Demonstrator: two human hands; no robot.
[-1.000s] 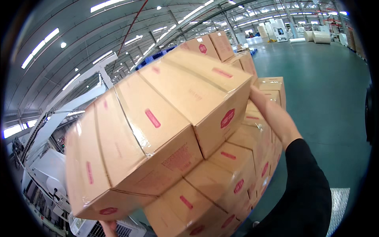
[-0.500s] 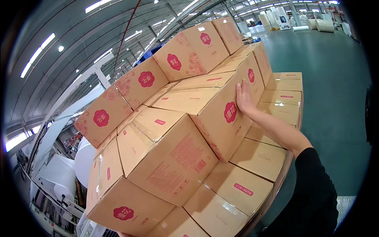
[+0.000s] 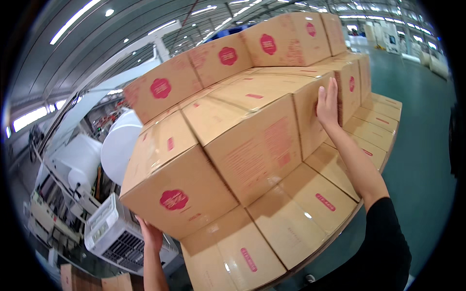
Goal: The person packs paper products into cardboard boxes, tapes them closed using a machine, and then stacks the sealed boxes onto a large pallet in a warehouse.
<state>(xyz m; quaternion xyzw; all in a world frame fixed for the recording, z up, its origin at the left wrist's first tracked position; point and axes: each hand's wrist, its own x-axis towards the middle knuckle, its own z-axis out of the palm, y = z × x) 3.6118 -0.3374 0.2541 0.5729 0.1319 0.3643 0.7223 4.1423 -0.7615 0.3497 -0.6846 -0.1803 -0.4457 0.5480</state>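
Note:
I hold a row of brown cardboard boxes (image 3: pixel 242 140) with red round marks, pressed end to end between my hands. My left hand (image 3: pixel 151 234) is under the lower corner of the nearest box at the left. My right hand (image 3: pixel 327 103) lies flat, fingers up, against the far end of the row. The row rests tilted on a stack of the same boxes (image 3: pixel 310 208). A further layer of boxes (image 3: pixel 272 44) stands behind it, higher up.
Large white rolls (image 3: pixel 116 145) and a white slatted machine housing (image 3: pixel 114 235) stand to the left of the stack. Green floor (image 3: pixel 420 160) stretches to the right. More cartons (image 3: pixel 90 281) lie at the lower left. Roof lights run overhead.
The row of boxes has come down from a raised tilt onto the stack. My right hand has stayed on its far end. My left hand now shows under the near corner.

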